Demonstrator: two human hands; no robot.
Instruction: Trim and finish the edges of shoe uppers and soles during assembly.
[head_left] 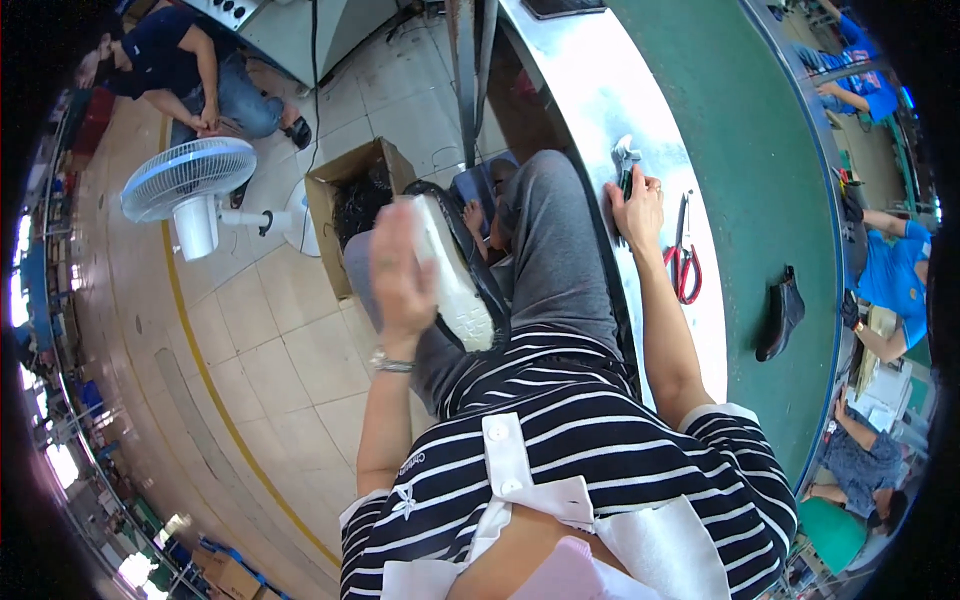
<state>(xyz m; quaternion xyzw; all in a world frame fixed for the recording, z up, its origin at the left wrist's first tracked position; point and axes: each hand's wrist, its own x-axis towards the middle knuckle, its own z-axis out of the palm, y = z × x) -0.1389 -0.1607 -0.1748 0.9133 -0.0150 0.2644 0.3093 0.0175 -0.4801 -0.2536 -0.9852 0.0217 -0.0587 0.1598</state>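
A black shoe rests on my lap with its pale underside turned up. My left hand is at the shoe's left edge, its fingers pointing away from me and smeared by motion. Whether it grips the shoe I cannot tell. On the shiny metal strip of the workbench, my right hand is closed around a small tool with a silvery head and a dark handle. The rest of that tool is hidden under my fingers. Red-handled pliers lie beside my right forearm.
A dark finished-looking shoe stands on the green bench top to the right. An open cardboard box with black plastic stands by my left knee, near a white fan. Other people sit at the far left and along the right.
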